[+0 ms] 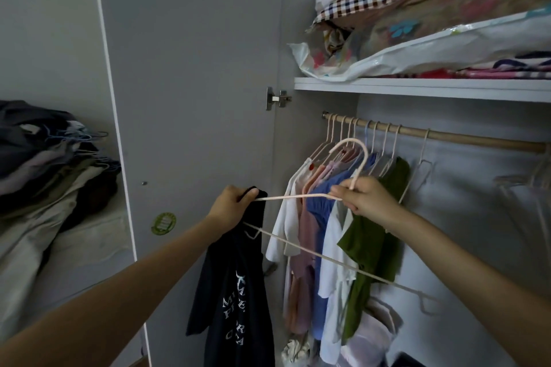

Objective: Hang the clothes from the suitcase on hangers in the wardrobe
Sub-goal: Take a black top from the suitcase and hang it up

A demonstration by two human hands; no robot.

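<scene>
Pink hanger (298, 196) at frame centre, in front of open wardrobe (417, 88); hook up, curling twd rail (447, 135), long axis running lower right to centre left. Right hand (362, 199) pinching it at hook base. Left hand (231, 205) gripping black tee (235, 292) w/ hanger's left arm tip, tee hanging straight down, print facing camera.

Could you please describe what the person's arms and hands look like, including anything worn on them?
Both forearms are bare as far as the frame shows: no sleeves, gloves, watch or bracelets. No rings are visible on the left hand or the right hand. Fingernails look short and unpainted, though the dim light limits detail.
</scene>
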